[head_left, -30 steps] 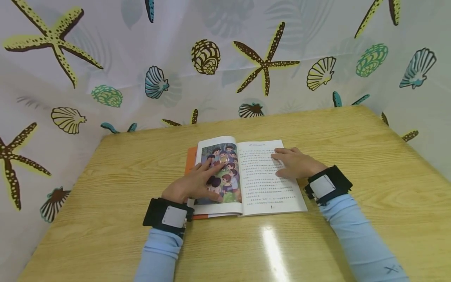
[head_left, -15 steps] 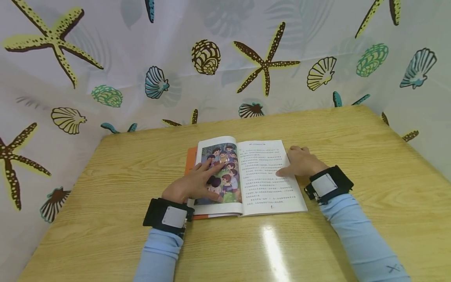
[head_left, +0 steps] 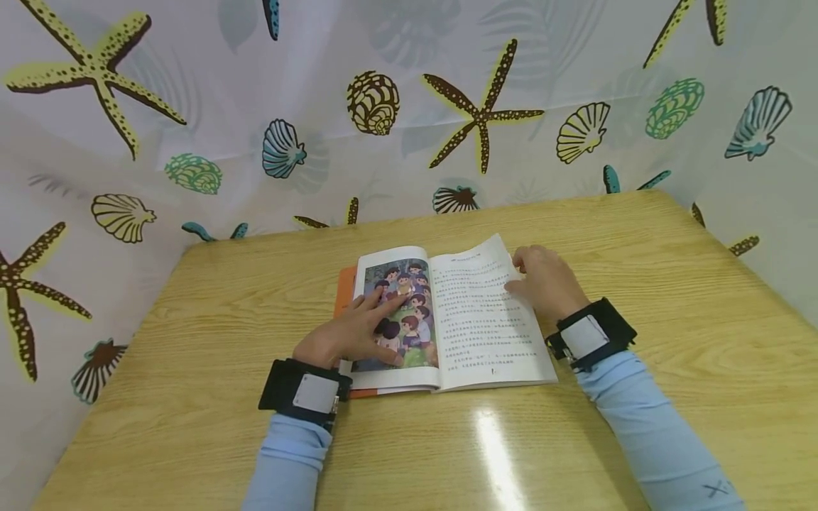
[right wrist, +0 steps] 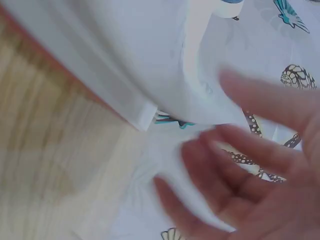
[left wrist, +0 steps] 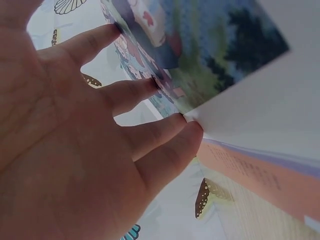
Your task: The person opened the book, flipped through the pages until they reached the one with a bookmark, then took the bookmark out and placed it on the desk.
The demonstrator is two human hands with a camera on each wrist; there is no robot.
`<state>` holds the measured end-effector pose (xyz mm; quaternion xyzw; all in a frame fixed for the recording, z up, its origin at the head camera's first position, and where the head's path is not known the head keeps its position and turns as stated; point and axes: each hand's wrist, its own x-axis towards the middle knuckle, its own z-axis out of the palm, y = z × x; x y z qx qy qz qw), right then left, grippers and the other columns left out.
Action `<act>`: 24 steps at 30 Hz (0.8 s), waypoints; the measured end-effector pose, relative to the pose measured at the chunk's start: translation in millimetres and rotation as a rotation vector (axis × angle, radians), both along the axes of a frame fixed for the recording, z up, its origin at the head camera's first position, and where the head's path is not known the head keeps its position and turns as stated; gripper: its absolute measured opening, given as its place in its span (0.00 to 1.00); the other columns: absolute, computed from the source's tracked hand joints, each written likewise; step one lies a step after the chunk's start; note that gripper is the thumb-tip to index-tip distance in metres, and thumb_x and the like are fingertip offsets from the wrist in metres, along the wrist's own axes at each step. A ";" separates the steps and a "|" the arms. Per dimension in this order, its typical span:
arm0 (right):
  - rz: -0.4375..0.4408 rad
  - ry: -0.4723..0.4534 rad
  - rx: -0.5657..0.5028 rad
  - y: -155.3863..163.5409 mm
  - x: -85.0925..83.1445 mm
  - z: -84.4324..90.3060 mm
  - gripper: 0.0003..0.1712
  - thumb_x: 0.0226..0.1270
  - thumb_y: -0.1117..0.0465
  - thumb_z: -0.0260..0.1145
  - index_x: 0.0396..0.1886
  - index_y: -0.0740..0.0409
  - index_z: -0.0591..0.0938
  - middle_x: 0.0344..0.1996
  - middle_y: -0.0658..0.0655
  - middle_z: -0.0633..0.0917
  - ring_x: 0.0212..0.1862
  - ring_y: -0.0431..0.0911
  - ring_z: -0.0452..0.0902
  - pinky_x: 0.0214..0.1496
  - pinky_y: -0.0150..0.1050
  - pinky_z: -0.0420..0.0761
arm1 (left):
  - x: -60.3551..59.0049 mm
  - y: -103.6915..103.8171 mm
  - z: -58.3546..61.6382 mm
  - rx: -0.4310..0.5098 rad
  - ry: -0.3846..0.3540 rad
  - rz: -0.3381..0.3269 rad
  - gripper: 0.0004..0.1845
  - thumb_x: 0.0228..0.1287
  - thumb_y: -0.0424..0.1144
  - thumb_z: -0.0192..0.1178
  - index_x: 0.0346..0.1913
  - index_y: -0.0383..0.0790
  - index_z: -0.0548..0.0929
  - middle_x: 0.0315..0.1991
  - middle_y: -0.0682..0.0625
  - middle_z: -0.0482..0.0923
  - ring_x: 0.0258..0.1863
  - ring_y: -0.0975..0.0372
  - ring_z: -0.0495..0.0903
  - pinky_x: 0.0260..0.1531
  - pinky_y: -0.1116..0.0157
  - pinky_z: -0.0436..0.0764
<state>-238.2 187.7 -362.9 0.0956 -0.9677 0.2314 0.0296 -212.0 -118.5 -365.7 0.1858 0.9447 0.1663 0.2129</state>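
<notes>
An open book (head_left: 488, 341) lies on the table, a coloured picture of children on its left page and printed text on its right page (head_left: 473, 312). My left hand (head_left: 358, 330) rests spread on the picture; in the left wrist view its fingertips (left wrist: 192, 130) touch the page near the picture's edge. At the book's right edge, my right hand (head_left: 549, 280) is at the raised far corner of the text page. The right wrist view shows that page (right wrist: 165, 65) bent up, its edge at the index fingertip and the thumb apart from it. The right fingers are blurred.
The wooden table (head_left: 255, 298) extends around the book. An orange cover (head_left: 346, 287) sticks out at the book's left. Behind stands a white cloth (head_left: 396, 170) printed with starfish and shells. Both wrists wear black bands (head_left: 601, 333).
My right hand drew back from the text page to its right edge, then moved up to the far corner. That corner has lifted and curled. My left hand has stayed still.
</notes>
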 end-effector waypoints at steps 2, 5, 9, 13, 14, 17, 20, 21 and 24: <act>-0.006 0.097 -0.088 0.3 -0.1 -0.7 0.09 0.62 0.73 0.72 0.40 0.74 0.82 0.34 0.68 0.83 0.36 0.58 0.77 0.38 0.49 0.77 | -0.1 0.2 -0.2 -0.002 0.003 -0.004 0.54 0.56 0.51 0.77 0.82 0.52 0.56 0.82 0.37 0.40 0.78 0.35 0.41 0.67 0.32 0.56; 0.015 0.186 -0.143 1.1 -1.2 -2.6 0.03 0.60 0.77 0.71 0.32 0.73 0.83 0.29 0.67 0.84 0.32 0.57 0.78 0.35 0.48 0.78 | -0.4 0.2 0.3 0.003 0.002 -0.002 0.54 0.56 0.51 0.77 0.81 0.52 0.56 0.82 0.37 0.40 0.78 0.35 0.41 0.66 0.31 0.56; 0.015 0.224 -0.142 1.5 -2.5 -4.2 0.06 0.57 0.79 0.71 0.35 0.76 0.85 0.29 0.69 0.85 0.31 0.57 0.80 0.34 0.49 0.80 | -0.5 0.1 1.5 0.012 -0.003 0.008 0.54 0.56 0.50 0.77 0.81 0.52 0.56 0.82 0.38 0.39 0.78 0.35 0.41 0.66 0.31 0.56; -0.011 0.249 -0.120 1.3 -2.6 -5.2 0.13 0.55 0.80 0.72 0.42 0.79 0.85 0.30 0.71 0.86 0.30 0.57 0.81 0.32 0.48 0.80 | -0.7 -0.3 0.7 0.011 0.003 0.005 0.54 0.56 0.50 0.77 0.81 0.51 0.57 0.82 0.37 0.40 0.78 0.35 0.42 0.66 0.31 0.57; -0.017 0.252 -0.115 1.3 -2.4 -5.6 0.14 0.55 0.80 0.72 0.43 0.80 0.85 0.29 0.71 0.86 0.29 0.57 0.81 0.31 0.48 0.80 | -0.7 -0.4 0.4 0.011 0.005 0.005 0.54 0.56 0.50 0.77 0.81 0.51 0.57 0.82 0.37 0.40 0.78 0.35 0.42 0.66 0.31 0.57; -0.027 0.258 -0.103 1.4 -2.3 -6.6 0.15 0.55 0.80 0.72 0.45 0.80 0.84 0.29 0.71 0.86 0.29 0.58 0.82 0.31 0.49 0.81 | -0.3 -0.3 1.3 0.012 0.004 0.007 0.54 0.56 0.50 0.77 0.81 0.51 0.57 0.82 0.38 0.40 0.78 0.36 0.42 0.66 0.31 0.57; -0.024 0.251 -0.099 1.4 -2.3 -6.9 0.15 0.56 0.80 0.70 0.45 0.80 0.84 0.30 0.72 0.86 0.29 0.58 0.83 0.31 0.50 0.82 | 0.4 -0.1 2.4 0.017 0.001 0.009 0.54 0.56 0.50 0.77 0.81 0.51 0.57 0.82 0.38 0.40 0.78 0.35 0.42 0.66 0.31 0.57; -0.025 0.249 -0.100 1.5 -2.5 -7.0 0.15 0.57 0.80 0.70 0.45 0.80 0.84 0.31 0.73 0.86 0.29 0.59 0.83 0.31 0.50 0.83 | 0.6 0.1 2.9 0.018 0.001 0.007 0.54 0.56 0.50 0.77 0.81 0.51 0.56 0.82 0.38 0.40 0.78 0.35 0.41 0.66 0.31 0.57; -0.027 0.257 -0.094 1.9 -2.9 -8.2 0.11 0.57 0.81 0.69 0.42 0.80 0.85 0.31 0.73 0.86 0.30 0.59 0.83 0.32 0.51 0.83 | 0.3 0.3 2.3 0.020 0.001 0.004 0.54 0.56 0.49 0.77 0.81 0.51 0.57 0.81 0.37 0.40 0.77 0.35 0.42 0.66 0.31 0.57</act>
